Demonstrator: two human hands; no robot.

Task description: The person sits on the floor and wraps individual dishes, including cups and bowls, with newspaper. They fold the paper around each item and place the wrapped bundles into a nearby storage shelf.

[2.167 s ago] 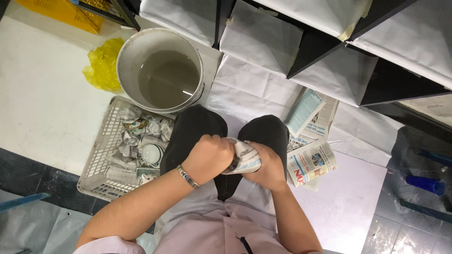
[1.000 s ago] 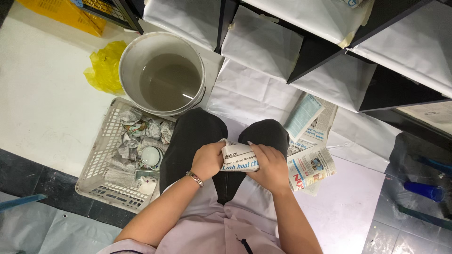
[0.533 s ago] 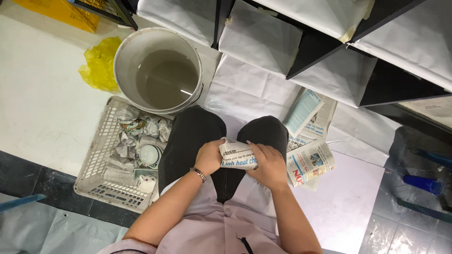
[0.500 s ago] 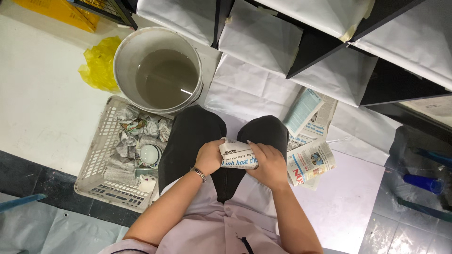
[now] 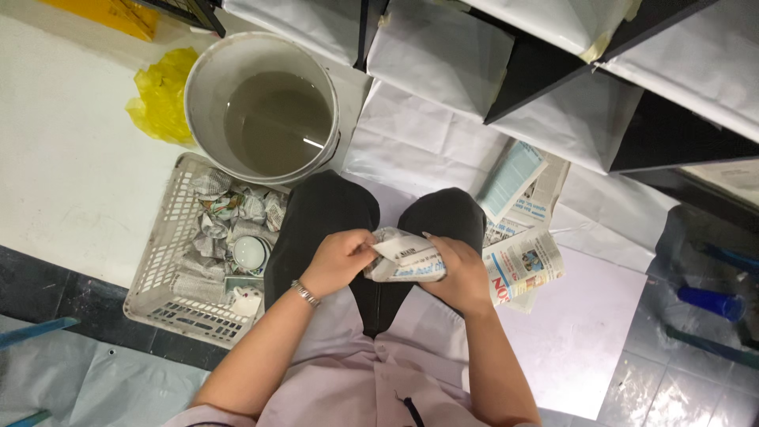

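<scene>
a newspaper-wrapped bundle point(image 5: 407, 261) is held above the lap, between the knees. it is gripped from the right by the right hand point(image 5: 458, 275), fingers closed around it, while a paper corner is pinched by the left hand point(image 5: 336, 261). a white basket point(image 5: 162, 269) of wrapped pieces lies near the left, beside a bucket point(image 5: 207, 71) of murky water.

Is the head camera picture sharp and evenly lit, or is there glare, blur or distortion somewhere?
Head view: mostly sharp, with bright, even light from above; a small streak of glare lies on the murky water in the bucket; the left hand and right hand on the newspaper bundle are slightly soft; the black shelf edges slant, as in a wide-angle picture; the floor at lower right is darker.
</scene>
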